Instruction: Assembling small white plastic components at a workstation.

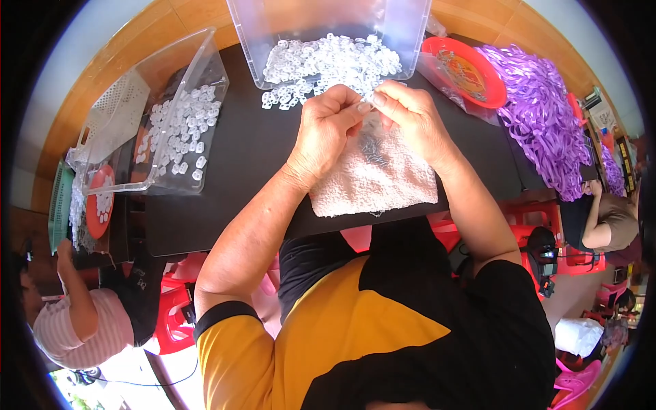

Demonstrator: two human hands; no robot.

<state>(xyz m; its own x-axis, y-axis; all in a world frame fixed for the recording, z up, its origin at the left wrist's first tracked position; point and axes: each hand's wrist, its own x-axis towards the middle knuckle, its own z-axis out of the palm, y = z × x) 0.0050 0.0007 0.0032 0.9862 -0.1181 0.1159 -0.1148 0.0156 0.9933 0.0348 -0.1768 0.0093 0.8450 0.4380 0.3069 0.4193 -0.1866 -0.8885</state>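
The left hand and right hand pinch what seems a small clear plastic piece near a pale-pink terry towel; probably a fitting step, next calling for steady fingertip pressure.

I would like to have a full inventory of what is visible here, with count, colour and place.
table: one, dark, centre
large bin: one, clear, far middle
side bin: one, clear, left
plastic pieces: many, whitish, mostly in both bins
towel: one, pale pink, near table edge
small bits: several, grey, on towel
right plate: one, red, far right
left plate: one, red, left
ribbons: many, purple, right
white basket: one, white, left
green basket: one, green, far left
stools: several, red, both sides
co-workers: two, striped top left, brown top right
left hand, right hand: one each, bare, fingertips together; held item unclear
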